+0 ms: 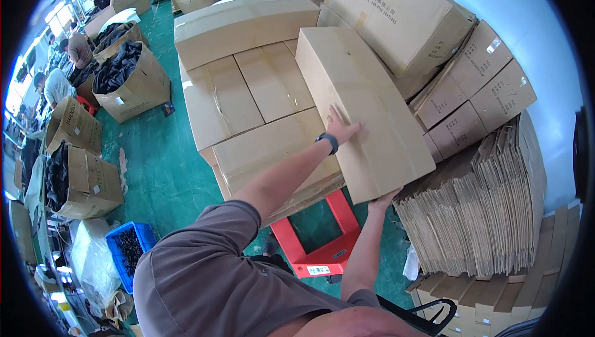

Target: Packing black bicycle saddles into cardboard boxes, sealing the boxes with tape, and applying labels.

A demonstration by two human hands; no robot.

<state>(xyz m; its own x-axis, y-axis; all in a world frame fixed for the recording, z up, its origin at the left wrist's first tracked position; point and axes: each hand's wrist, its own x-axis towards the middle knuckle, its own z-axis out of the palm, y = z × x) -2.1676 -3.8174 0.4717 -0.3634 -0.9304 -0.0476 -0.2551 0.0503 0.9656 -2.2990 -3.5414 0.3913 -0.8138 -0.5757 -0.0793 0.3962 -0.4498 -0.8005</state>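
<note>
A long sealed cardboard box (pixel 365 89) lies tilted across a stack of cardboard boxes (pixel 248 95). My left hand (pixel 341 129), with a dark watch at the wrist, presses flat on the long box's top face. My right hand (pixel 382 201) grips the box's near lower corner from underneath. The stack rests on a red pallet jack (pixel 322 244), whose forks show below the boxes.
Bundles of flattened cartons (pixel 489 213) stand at the right by a pale wall. More sealed boxes (pixel 471 89) are piled behind them. Open cartons of dark goods (pixel 127 83) and a blue crate (pixel 127 247) sit on the green floor at left, where other people work.
</note>
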